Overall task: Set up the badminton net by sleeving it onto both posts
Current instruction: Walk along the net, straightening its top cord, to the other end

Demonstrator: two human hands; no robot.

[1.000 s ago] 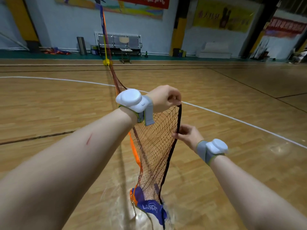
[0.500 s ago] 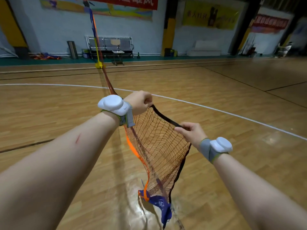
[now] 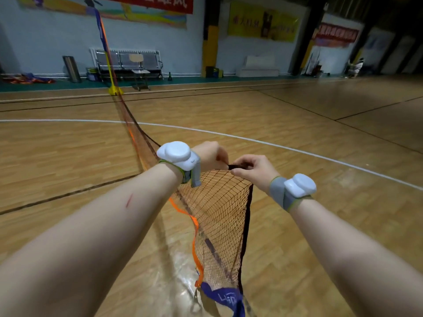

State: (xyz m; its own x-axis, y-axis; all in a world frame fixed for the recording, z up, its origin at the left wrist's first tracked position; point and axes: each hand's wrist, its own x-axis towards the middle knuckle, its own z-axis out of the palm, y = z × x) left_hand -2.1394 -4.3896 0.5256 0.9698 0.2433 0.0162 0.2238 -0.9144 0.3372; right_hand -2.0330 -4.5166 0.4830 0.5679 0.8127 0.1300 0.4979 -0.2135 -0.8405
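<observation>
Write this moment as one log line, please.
left hand: pinches black edge tape | right hand: pinches same tape | net: hangs below hands | far post: net attached

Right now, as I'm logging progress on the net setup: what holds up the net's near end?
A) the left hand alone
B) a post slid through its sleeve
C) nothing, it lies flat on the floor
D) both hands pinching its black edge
D: the left hand and right hand both pinch the black edge of the net, and no near post shows.
</observation>
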